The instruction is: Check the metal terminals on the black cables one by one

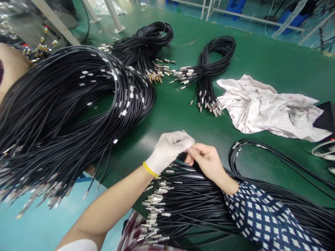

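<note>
We see our two hands working over a smooth green tabletop (172, 115). The left hand (171, 146) wears a white knitted glove with a yellow cuff; its fingers pinch a small metal connector (184, 131), which pokes out above the glove. The bare right hand (206, 158), below a navy sleeve (258, 209) with white motifs, presses thumb and forefinger together against the gloved fingertips; we cannot tell what lies between. Beneath our hands, a flat bundle of black cables (193, 198) spreads with silvery ends toward the left. A thick, glossy cable coil (65, 76) with white tags arches at left; two smaller looped bundles lie farther back. Crumpled white cloth (269, 108) with faint reddish print rests at right. Beyond the table stands a blue plastic bin (293, 21), its contents unclear.
</note>
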Motion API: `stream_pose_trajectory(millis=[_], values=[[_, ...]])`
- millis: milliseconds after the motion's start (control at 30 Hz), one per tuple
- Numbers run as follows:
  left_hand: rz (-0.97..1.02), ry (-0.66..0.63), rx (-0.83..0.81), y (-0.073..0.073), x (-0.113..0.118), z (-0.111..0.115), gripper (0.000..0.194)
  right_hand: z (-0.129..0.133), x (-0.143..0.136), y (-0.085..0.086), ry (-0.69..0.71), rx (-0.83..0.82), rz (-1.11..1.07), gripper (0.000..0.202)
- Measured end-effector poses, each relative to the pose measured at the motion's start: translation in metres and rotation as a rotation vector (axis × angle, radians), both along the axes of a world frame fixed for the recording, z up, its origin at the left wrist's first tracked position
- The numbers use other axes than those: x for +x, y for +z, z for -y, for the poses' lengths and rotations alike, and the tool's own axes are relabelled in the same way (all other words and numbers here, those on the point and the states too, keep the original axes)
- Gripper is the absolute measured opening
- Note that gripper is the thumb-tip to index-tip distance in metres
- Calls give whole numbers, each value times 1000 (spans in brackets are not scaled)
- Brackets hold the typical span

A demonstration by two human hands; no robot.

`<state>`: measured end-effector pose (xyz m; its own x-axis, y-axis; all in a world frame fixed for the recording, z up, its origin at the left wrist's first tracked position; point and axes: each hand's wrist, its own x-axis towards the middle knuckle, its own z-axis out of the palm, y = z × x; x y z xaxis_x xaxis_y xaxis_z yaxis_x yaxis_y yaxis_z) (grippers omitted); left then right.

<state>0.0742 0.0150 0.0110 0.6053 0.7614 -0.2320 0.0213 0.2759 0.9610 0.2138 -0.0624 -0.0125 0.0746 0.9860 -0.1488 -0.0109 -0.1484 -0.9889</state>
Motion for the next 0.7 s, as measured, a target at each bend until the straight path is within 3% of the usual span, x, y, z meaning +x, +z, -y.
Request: stream_pose_trajectory(millis=[100, 233, 400, 500, 567, 633, 700], values=[[-27, 27, 20, -1, -2, -2, 17, 1, 3, 0, 15, -11, -54, 33], [62, 77, -19, -4, -7, -8, 37, 2, 6, -2, 31, -3, -54, 33], [40, 205, -16, 4, -12, -15, 41, 6, 6, -3, 96, 125, 192, 30], [61, 380, 81, 17, -18, -20, 38, 12, 2, -2, 206, 303, 546, 30], [18, 422, 174, 25, -26, -19, 36, 16, -1, -2, 292, 392, 762, 32], [-168, 366, 357, 28, -36, -12, 32, 18, -4, -2, 359, 430, 924, 33], [-410, 234, 655, 23, -45, 0, 27, 17, -4, -1, 422, 443, 1022, 31]])
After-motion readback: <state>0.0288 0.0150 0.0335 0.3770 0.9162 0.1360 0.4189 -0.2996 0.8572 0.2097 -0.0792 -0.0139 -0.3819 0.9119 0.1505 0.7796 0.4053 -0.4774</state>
